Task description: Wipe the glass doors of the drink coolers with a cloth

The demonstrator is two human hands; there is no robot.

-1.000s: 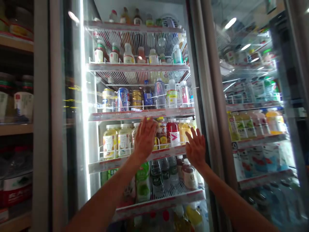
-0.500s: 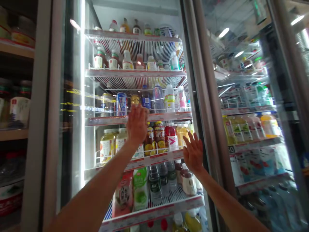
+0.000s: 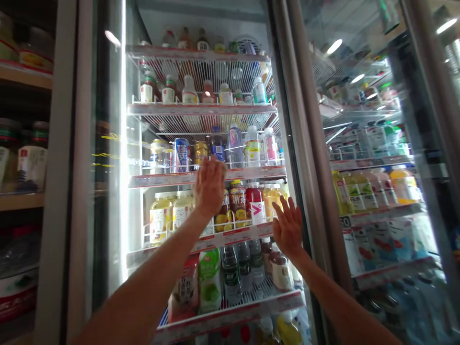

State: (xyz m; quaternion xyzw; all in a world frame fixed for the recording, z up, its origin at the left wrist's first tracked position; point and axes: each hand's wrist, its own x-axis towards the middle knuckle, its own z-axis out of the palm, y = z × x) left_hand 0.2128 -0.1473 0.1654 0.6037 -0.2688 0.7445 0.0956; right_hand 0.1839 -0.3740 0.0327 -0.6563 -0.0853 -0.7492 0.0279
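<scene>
My left hand is raised flat, fingers stretched upward, in front of the middle of a lit drinks fridge. It overlaps a shelf edge and hides part of the brown drink bottles behind it. Lower and further right, my right hand has its fingers spread, near the fridge's dark inner frame and beside some yellow bottles. Neither hand holds anything. Whether the palms touch the glass, I cannot tell. Near my left hand stand a gold can and a blue can.
A metal door frame runs upright to the right, with a second fridge section of bottles beyond it. Green-and-white packs and clear water bottles fill a lower shelf. Brown shelving with jars stands at the far left.
My left hand has moved slightly right and a little down, uncovering more of the gold can. My right hand stays almost where it was.
</scene>
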